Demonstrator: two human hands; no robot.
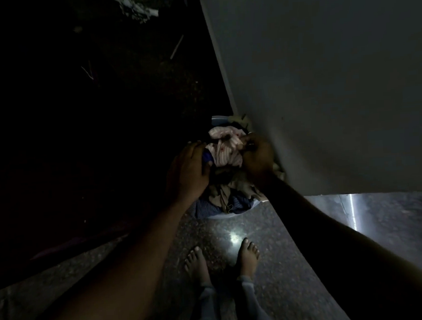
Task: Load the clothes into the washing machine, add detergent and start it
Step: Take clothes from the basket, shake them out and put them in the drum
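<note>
Forearms first, both stretched down past my bare feet [247,254] on the speckled, polished stone floor [299,253], which is glossy enough to throw a glare spot back at me. I'm bent over the round pale plastic laundry basket [225,215], tucked right against the big smooth pale-grey panel [336,76]. I'd guess that's the washer's side; no drum or door is in view.

My left hand [188,171] is curled around the side of the crumpled heap of clothes [232,190], probably to stop it all sliding out. My right hand [257,156] is pinching the soft pink-and-white striped garment [225,151] on top, bunched up and wrinkly. Under it are limp beige fabric and something blue with fine stripes. Nothing's loaded yet by the looks of it, and it's dark, so finer detail is lost.
</note>
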